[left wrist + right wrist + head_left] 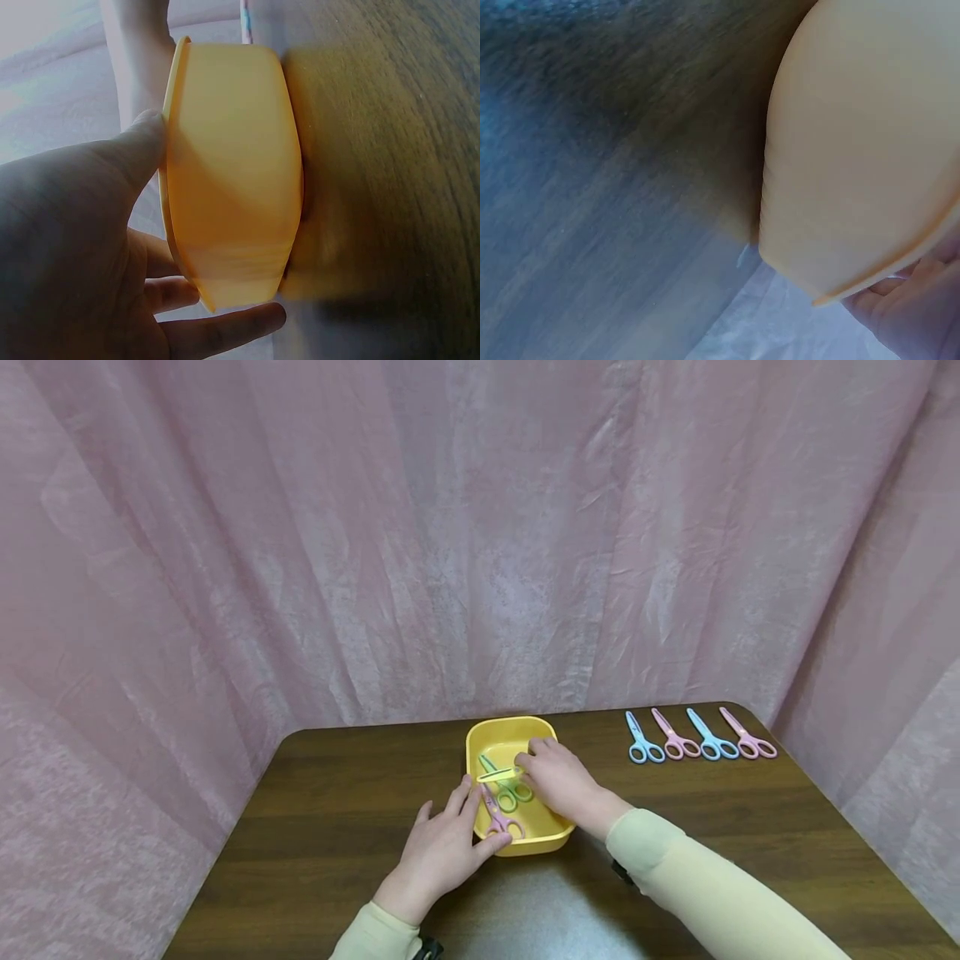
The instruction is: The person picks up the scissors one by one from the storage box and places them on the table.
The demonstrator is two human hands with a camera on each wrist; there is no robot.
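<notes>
A yellow plastic basket (540, 843) stands on the table before me. My left hand (442, 850) rests on its near left corner, thumb on the near rim and fingertips at the left rim, fingers fairly straight. In the left wrist view the thumb touches the rim beside the basket's wall (232, 165). My right hand (558, 777) reaches over the right rim with bent fingers, pinching yellow scissors (498, 775) by the handle end. Under them, green scissors (507, 795) and pink-purple scissors (496, 810) lie in the basket. The right wrist view shows mostly the basket's outside (855, 150).
Four scissors would be several: blue scissors (640, 742), pink scissors (677, 739) and more of both colours lie in a row at the back right of the dark wooden table (360, 793). A pink curtain (480, 543) hangs behind the table's far edge.
</notes>
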